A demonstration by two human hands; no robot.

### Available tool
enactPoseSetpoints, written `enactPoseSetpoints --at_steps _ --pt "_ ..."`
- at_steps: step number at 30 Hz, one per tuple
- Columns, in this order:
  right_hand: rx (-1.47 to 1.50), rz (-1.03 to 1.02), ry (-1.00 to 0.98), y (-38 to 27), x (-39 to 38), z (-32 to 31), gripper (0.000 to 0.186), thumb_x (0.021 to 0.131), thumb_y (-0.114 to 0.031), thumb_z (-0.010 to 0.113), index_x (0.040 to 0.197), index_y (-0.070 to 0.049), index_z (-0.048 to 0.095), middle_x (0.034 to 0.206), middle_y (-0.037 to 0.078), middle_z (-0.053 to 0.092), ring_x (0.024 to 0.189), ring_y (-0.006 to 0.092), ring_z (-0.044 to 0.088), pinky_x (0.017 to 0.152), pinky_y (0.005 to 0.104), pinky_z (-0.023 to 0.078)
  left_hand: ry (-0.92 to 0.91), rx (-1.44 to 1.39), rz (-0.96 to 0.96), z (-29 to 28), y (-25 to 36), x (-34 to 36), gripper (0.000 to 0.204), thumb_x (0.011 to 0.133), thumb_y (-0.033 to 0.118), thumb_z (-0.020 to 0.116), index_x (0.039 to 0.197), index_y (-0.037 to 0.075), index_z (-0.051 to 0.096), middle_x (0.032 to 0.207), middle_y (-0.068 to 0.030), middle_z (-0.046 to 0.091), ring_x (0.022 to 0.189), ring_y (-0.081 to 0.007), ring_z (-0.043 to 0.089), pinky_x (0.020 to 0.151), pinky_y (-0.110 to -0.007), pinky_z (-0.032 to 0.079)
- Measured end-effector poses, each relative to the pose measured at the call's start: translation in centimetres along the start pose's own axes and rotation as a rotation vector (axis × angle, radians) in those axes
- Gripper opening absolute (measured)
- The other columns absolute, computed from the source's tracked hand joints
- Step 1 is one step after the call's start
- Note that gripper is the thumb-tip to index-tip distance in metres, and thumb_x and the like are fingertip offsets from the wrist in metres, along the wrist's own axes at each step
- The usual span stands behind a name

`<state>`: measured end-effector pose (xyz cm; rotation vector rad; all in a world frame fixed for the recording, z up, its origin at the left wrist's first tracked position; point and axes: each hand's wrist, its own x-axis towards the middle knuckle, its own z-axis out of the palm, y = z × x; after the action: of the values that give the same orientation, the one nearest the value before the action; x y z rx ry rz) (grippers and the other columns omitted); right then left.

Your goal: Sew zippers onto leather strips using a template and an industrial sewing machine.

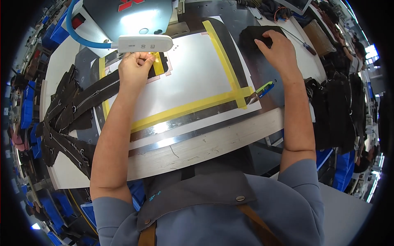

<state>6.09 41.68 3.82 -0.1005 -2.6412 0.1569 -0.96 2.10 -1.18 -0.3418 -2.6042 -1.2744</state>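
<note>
My left hand [134,69] is closed in a pinch beside a yellow piece [158,64], just under a white lamp head [145,43]. What its fingertips hold, if anything, is hidden. A black fabric strip with a metal zipper [98,91] runs from the left to this hand, onto a white sheet edged with yellow tape [193,78]. At the far right, my right hand [280,51] rests on a stack of black fabric pieces [251,43], thumb and fingers apart and curved over its edge.
More zippered black strips [61,119] hang over the table's left side. A grey machine head [131,16] stands beyond the sheet. A blue and yellow-green tool [264,89] lies right of the sheet, a screwdriver [308,47] farther right. Black fabric [336,110] is piled at the right.
</note>
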Motion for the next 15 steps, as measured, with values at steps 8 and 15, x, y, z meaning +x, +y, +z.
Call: enactPoseSetpoints --at_steps 8,15 --pt "-0.017 0.023 -0.018 0.4 0.6 -0.6 0.031 0.089 -0.035 0.067 0.092 -0.005 0.074 0.087 0.012 0.073 0.081 0.0331 0.069 0.076 0.0424 0.053 0.070 0.267 0.119 -4.1 -0.9 -1.9 0.012 0.081 0.014 0.078 0.090 0.006 0.077 0.093 -0.0046 0.068 0.082 -0.0183 0.063 0.078 -0.032 0.051" --pt "-0.101 -0.454 0.401 -7.1 -0.7 -3.9 0.012 0.086 -0.019 0.074 0.080 -0.009 0.071 0.079 0.004 0.072 0.072 0.0231 0.068 0.071 0.0363 0.052 -0.257 -0.547 -0.149 -1.6 4.0 -4.9 0.039 0.095 0.041 0.070 0.101 0.003 0.075 0.097 -0.0077 0.074 0.081 -0.0128 0.070 0.075 -0.025 0.053"
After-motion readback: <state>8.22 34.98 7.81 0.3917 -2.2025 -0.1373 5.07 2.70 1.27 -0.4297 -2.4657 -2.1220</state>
